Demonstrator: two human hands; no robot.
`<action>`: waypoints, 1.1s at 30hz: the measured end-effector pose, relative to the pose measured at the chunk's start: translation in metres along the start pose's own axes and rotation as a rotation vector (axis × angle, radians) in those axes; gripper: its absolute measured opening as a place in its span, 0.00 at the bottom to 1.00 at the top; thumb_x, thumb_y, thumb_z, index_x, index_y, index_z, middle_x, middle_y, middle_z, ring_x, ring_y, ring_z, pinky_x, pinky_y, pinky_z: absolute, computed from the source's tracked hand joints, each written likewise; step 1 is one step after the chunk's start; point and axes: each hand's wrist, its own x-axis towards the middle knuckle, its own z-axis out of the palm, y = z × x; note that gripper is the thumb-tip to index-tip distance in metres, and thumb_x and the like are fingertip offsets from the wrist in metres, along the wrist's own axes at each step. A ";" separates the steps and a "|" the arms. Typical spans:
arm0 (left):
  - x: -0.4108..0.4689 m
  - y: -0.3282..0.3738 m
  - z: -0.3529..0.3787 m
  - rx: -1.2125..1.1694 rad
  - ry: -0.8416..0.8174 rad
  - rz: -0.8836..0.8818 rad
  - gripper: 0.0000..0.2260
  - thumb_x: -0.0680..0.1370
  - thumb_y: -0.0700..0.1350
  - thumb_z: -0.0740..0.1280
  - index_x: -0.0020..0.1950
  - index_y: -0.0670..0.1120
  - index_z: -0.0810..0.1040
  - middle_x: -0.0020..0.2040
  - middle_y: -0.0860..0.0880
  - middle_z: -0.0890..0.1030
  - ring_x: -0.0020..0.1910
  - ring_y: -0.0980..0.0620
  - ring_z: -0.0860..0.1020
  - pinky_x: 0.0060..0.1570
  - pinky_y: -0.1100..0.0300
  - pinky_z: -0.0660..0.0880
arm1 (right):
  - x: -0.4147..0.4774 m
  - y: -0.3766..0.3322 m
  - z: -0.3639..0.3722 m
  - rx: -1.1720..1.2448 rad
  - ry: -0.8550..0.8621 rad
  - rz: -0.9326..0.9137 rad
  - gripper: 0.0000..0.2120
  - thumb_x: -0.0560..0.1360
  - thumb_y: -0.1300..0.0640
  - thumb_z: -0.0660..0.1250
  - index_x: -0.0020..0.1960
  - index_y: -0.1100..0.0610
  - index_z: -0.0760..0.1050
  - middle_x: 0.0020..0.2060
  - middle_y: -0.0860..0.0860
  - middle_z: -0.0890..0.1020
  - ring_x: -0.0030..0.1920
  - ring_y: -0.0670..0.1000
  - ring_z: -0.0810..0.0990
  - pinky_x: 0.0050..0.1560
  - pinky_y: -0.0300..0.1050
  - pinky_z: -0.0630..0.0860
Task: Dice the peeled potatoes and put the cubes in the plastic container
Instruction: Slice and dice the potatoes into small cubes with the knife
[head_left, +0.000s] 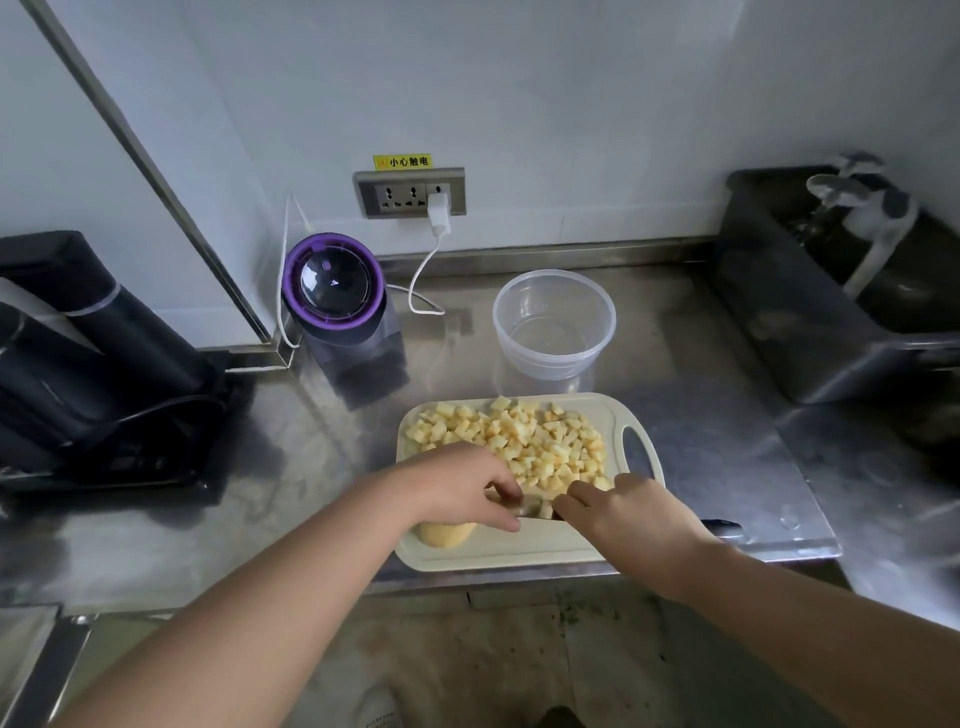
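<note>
Head view: I see left hand (457, 488) pinching a potato piece (535, 504) steady on the board (519, 551); right hand (628, 514) curled round what looks like the knife (724, 525). Cubes (524, 441) piled far side for cutting room; container (553, 322) beyond, empty.

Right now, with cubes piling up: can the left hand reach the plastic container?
Probably yes: the plastic container stands open beyond the cutting board, only low potato cubes between. The left hand must first release its potato piece.
</note>
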 end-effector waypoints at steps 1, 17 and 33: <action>0.001 0.000 0.002 0.015 0.000 0.007 0.21 0.75 0.57 0.70 0.66 0.52 0.76 0.61 0.57 0.77 0.52 0.60 0.72 0.50 0.64 0.69 | 0.000 0.001 0.003 -0.010 0.020 0.015 0.26 0.62 0.65 0.77 0.58 0.59 0.75 0.45 0.55 0.79 0.31 0.57 0.77 0.31 0.45 0.74; 0.005 -0.004 0.003 -0.161 -0.033 0.037 0.12 0.81 0.53 0.62 0.61 0.53 0.79 0.56 0.56 0.80 0.52 0.57 0.77 0.53 0.62 0.73 | 0.000 0.011 0.006 0.042 0.113 0.035 0.28 0.42 0.64 0.84 0.41 0.56 0.80 0.27 0.51 0.75 0.21 0.48 0.55 0.19 0.37 0.60; 0.028 -0.007 0.014 -0.086 0.153 0.015 0.10 0.81 0.49 0.62 0.60 0.52 0.80 0.57 0.55 0.81 0.54 0.56 0.78 0.56 0.57 0.75 | 0.001 0.018 0.014 0.028 0.279 0.038 0.26 0.43 0.72 0.77 0.39 0.58 0.77 0.26 0.52 0.72 0.22 0.49 0.45 0.20 0.47 0.74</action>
